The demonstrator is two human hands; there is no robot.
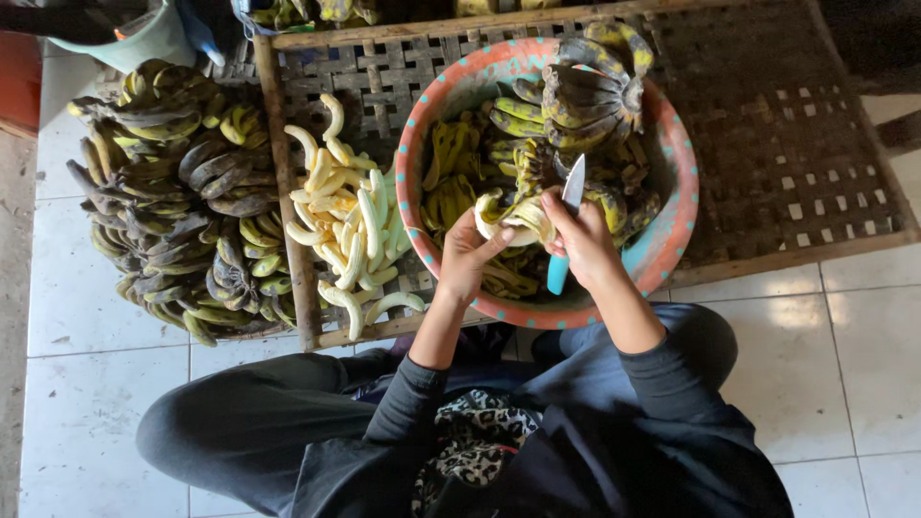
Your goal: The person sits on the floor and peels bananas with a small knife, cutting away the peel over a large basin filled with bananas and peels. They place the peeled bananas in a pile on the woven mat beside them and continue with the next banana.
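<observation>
Banana and knife in hands

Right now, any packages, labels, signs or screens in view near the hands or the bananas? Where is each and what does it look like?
None: no package, label, sign or screen shows.
Nearest containers only:
Basin: round, pink with teal dots, on the woven mat, holding unpeeled bananas and peels.
Bucket: pale green, top left corner, partly cut off.
Left hand holds a half-peeled banana; right hand holds a blue-handled knife.
</observation>
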